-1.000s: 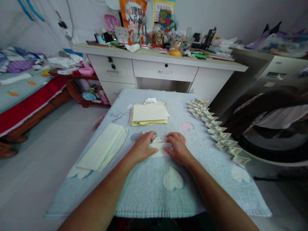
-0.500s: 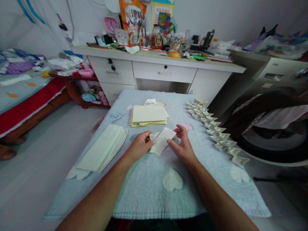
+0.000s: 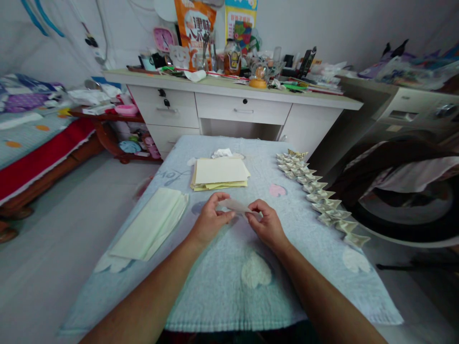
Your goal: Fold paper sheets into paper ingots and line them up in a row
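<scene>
One small pale paper piece is held tilted over the middle of blue cloth; left hand half closed, thumb and fingers gripping its left end; right hand nearly closed, pinching right end; paper stack just beyond, crumpled white paper behind that, pale green sheets left, folded paper shapes lined up right
</scene>
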{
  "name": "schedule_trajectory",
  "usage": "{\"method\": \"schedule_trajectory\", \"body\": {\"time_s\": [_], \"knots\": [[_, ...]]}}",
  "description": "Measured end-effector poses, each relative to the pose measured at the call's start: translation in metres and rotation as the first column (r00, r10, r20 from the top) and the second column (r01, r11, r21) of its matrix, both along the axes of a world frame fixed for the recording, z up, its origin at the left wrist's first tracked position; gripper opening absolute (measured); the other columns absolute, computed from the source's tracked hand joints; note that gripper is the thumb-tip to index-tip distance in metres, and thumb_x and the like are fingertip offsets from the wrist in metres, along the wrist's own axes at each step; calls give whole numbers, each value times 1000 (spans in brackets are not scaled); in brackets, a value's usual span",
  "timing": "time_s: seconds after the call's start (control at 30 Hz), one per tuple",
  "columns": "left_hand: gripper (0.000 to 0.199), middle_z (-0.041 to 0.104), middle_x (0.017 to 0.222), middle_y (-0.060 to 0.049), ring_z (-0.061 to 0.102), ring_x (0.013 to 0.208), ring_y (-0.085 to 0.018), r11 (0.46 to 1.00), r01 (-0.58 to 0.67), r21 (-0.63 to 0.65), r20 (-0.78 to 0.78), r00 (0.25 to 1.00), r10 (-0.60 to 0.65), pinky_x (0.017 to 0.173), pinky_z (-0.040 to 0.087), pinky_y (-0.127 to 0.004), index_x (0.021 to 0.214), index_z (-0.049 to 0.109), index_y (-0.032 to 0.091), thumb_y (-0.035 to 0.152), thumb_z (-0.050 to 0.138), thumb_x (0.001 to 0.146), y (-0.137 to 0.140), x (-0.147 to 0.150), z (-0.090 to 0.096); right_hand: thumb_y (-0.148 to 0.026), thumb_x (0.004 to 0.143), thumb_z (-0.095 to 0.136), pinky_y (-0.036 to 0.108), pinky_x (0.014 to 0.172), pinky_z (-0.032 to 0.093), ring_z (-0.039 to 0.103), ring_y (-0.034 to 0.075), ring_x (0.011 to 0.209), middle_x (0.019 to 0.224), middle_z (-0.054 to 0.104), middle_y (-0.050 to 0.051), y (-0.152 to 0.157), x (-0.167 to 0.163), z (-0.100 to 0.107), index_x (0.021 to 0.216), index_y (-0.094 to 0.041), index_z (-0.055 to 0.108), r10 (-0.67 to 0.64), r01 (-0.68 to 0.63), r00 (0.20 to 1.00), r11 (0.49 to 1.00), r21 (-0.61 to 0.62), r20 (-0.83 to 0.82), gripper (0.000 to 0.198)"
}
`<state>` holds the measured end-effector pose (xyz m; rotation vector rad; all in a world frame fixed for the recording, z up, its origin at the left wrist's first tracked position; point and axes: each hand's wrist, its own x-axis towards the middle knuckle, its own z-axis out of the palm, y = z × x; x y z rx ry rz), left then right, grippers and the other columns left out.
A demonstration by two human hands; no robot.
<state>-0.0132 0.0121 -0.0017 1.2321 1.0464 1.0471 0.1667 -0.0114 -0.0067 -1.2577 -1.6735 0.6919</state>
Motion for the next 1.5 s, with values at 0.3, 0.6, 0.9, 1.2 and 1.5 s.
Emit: {"method": "schedule_trajectory", "body": {"time_s": [0.3, 0.6, 0.9, 1.2, 1.5], "knots": [[17, 61, 106, -5, 58, 101, -19, 859, 137, 493, -421, 902, 98, 86, 47, -29, 82, 62, 20, 8, 60, 71, -4, -9, 13, -3, 64, 49, 35, 81, 34, 45, 23, 90, 91, 56, 6, 2, 11, -1, 85, -19, 58, -189, 86, 844, 972, 221, 502, 29], [24, 59, 98, -3, 57, 95, -18, 854, 342, 393, -657, 754, 0, 85, 46, -31, 77, 55, 20, 0, 51, 65, 0, -13, 2, -1, 70, 49, 35, 79, 31, 42, 24, 92, 93, 56, 7, 3, 14, 0, 87, -19, 59, -91, 0, 711, 992, 130, 697, 26], [17, 58, 89, -3, 54, 89, -20, 820, 465, 332, -799, 602, -18, 80, 41, -32, 74, 52, 20, 4, 50, 68, 3, -20, 0, -1, 72, 49, 32, 79, 33, 45, 21, 90, 92, 58, 6, 4, 24, 2, 91, -20, 63, 79, -99, 717, 995, -11, 693, 30], [19, 60, 101, -5, 49, 99, -25, 761, 553, 338, -881, 470, 50, 84, 38, -37, 92, 62, 22, 17, 61, 74, -2, -19, 10, -8, 72, 54, 33, 82, 34, 47, 21, 91, 95, 60, 5, 3, 35, 4, 93, -19, 64, 138, -142, 754, 989, -47, 642, 26], [13, 60, 83, -4, 55, 87, -19, 733, 607, 308, -880, 474, -23, 77, 42, -29, 79, 63, 18, 16, 51, 85, 0, -17, 3, -11, 75, 60, 35, 85, 32, 45, 22, 95, 102, 61, 5, -3, 24, 4, 100, -21, 65, 145, -182, 757, 983, -7, 637, 28]]}}
